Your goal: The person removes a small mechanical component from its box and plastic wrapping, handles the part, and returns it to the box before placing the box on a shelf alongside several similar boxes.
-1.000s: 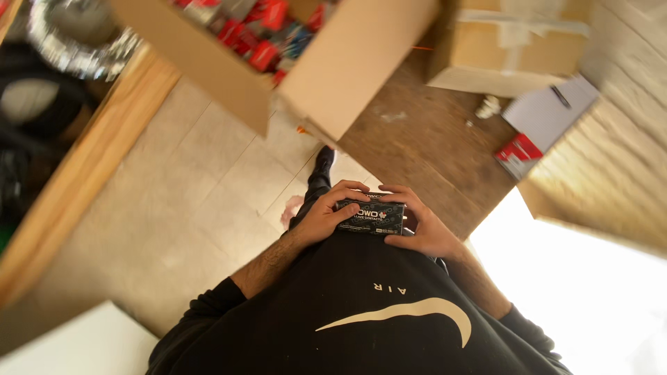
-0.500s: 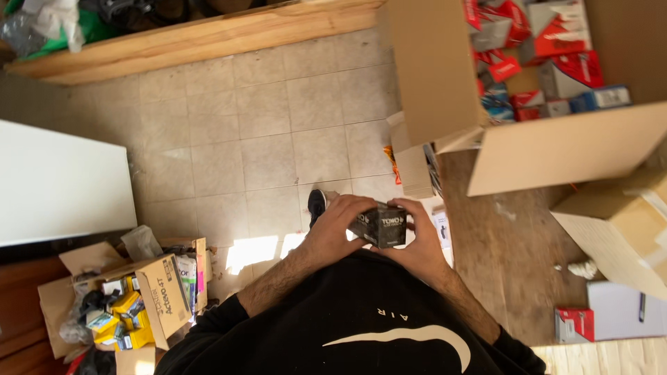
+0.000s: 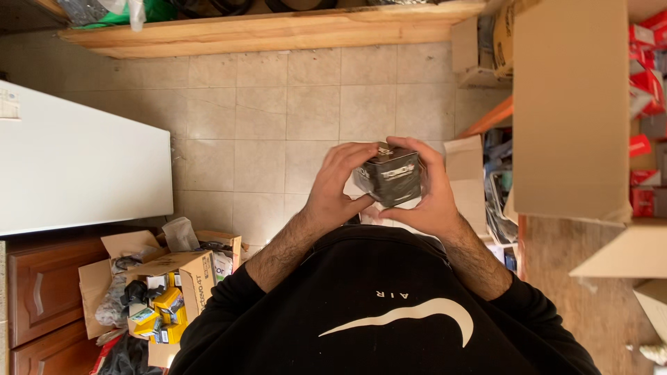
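Your left hand [image 3: 338,186] and your right hand [image 3: 425,193] both grasp one small dark box [image 3: 391,175], held in front of your chest above the tiled floor [image 3: 264,132]. The fingers of the left hand curl over the box's left edge and top, and the thumb presses at its lower left side. The right hand wraps around the right side and the underside, so this part of the box is hidden. You see only the front face and a little of the top; the print on it is too blurred to make out.

Below the hands, your black sweater [image 3: 389,305] fills the lower middle of the view and covers whatever is under it. Just behind the box, a pale piece of cardboard [image 3: 464,163] shows partly.

To the right stands a big cardboard box [image 3: 570,111] with its flap open; inside are red and white packages [image 3: 645,76], cut off by the picture's edge. To the left is a white tabletop [image 3: 76,167], also cut off, with a brown wooden cabinet [image 3: 42,292] under it. Near your left elbow, a smaller open carton [image 3: 187,267] holds yellow and dark packets [image 3: 158,309], heaped so you cannot separate them. A wooden beam [image 3: 278,31] runs along the top.
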